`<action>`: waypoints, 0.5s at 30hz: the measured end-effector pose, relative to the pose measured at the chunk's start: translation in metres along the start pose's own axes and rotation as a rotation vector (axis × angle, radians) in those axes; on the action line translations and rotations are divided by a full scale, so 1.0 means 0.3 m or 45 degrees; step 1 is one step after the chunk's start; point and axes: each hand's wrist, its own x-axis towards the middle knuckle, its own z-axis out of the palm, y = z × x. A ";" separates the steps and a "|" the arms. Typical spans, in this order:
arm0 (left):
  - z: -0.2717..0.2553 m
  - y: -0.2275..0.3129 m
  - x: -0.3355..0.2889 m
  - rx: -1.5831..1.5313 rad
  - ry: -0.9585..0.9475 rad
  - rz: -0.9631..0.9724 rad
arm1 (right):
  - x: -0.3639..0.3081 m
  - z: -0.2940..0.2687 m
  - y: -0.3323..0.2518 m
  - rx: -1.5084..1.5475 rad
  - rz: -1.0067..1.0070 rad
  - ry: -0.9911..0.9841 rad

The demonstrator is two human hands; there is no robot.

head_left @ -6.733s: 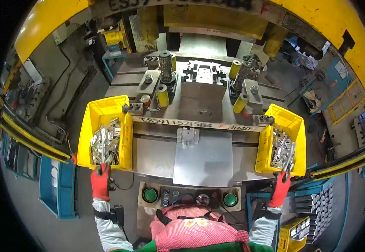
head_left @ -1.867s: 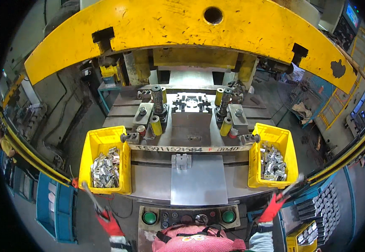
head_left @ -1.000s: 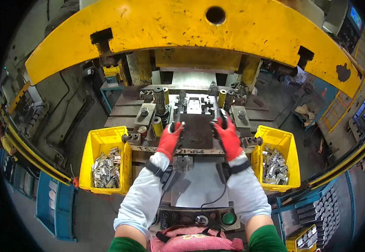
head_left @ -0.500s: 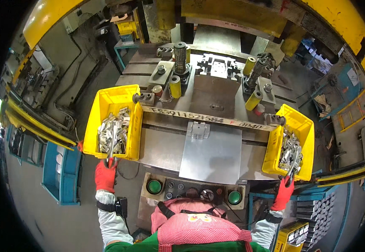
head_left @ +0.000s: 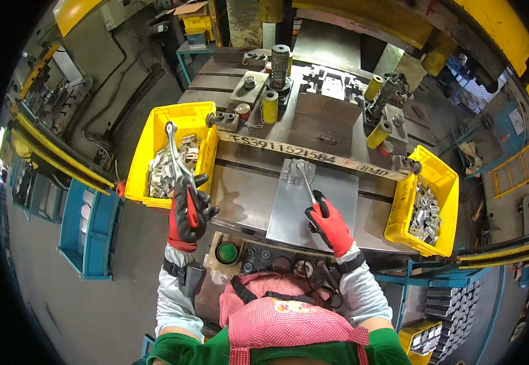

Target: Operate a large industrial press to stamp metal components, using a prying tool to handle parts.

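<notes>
1. While we look down over our red checked apron point(head_left: 289, 319), our left hand point(head_left: 186, 210) in its red and black glove is clenched around the handle of a long metal tong point(head_left: 178, 157).
2. That left tong is thin, shiny and slightly curved; it rises from our fist up over the left yellow bin point(head_left: 149, 146), and its looped tip hangs above the pile of small grey metal parts point(head_left: 168, 167) lying in that bin.
3. Our right hand point(head_left: 328, 224), gloved the same way, is closed on the handle of a second tong point(head_left: 306, 180).
4. This second tong is a slim bright rod that runs up and to the left from our fist, and its tip sits at a small pale metal piece point(head_left: 298, 171) at the far edge of the flat grey steel sheet point(head_left: 313, 207).
5. We cannot tell whether the tip grips that piece or only touches it.
6. The small piece is pale, roughly square with a ridged look, and it lies just below the long marked bar point(head_left: 313, 157) that crosses the press table point(head_left: 246, 194).
7. On the right stands another yellow bin point(head_left: 426, 204), which also holds grey metal parts, well apart from our right hand.
8. Near our waist we see a control panel with a round green button point(head_left: 227, 252), between our two forearms.
9. Beyond the bar, yellow cylinders point(head_left: 270, 106) stand on the dark die block point(head_left: 319, 125).
</notes>
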 end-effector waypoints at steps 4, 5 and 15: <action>0.030 -0.046 -0.010 0.014 0.053 0.037 | 0.040 -0.030 0.037 -0.171 0.074 0.025; 0.005 -0.055 -0.005 0.051 0.055 0.057 | 0.043 -0.030 0.027 -0.026 -0.016 -0.053; -0.092 -0.086 -0.013 0.175 0.080 0.147 | 0.243 -0.181 -0.419 -0.203 -0.683 0.342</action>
